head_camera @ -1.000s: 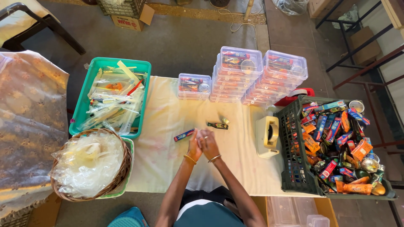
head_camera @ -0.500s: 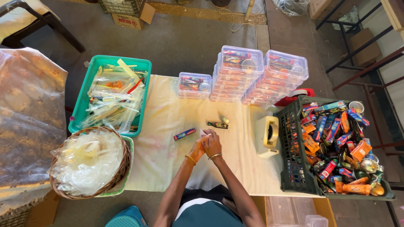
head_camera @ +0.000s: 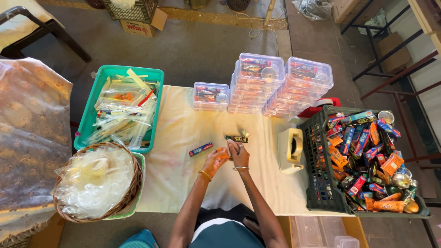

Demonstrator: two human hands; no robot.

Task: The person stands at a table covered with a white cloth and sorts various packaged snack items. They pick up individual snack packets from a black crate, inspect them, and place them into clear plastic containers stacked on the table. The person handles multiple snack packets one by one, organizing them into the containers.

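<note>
Both forearms reach forward and converge. The left hand [head_camera: 214, 160] and right hand [head_camera: 239, 155] meet, fingers curled together. Each wrist wears a bangle.

Green tray [head_camera: 87, 120] at desk's [head_camera: 174, 183] left edge, full of clear wrappers. Wicker basket [head_camera: 133, 188] of clear bags just below it. Stacked clear lidded boxes [head_camera: 275, 85] at far edge. Dark crate [head_camera: 321, 193] of colourful packets at right; cream tape dispenser [head_camera: 290, 150] beside it.
</note>
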